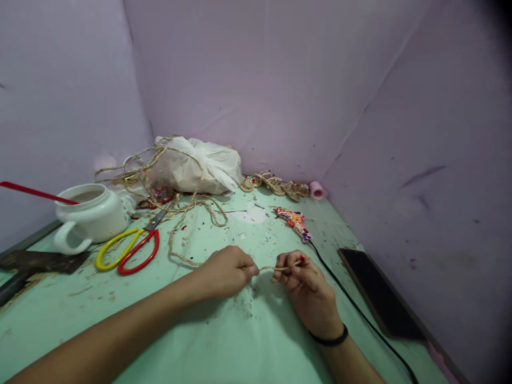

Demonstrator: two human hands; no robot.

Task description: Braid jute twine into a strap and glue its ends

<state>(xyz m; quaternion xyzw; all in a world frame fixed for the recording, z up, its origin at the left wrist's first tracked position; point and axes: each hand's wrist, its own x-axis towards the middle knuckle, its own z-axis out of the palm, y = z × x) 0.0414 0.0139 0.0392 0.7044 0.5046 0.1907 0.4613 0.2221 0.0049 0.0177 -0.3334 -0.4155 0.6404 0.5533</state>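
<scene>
My left hand [228, 271] is closed in a pinch on a length of jute twine [267, 268] just above the green table. My right hand [304, 285], a black band on its wrist, pinches the same twine a few centimetres to the right, with a small red bit at its fingertips. The twine runs back from my left hand in loose loops [176, 213] toward a tangle by the white plastic bag [200, 166].
Scissors with one yellow and one red handle [132, 249] lie left of my hands. A white pot [90, 216] holds a red stick. A patterned glue gun [296, 223] with a black cord, a dark phone [380, 298], braided jute pieces [280, 186] and a pink spool [318, 190] lie toward the right and back.
</scene>
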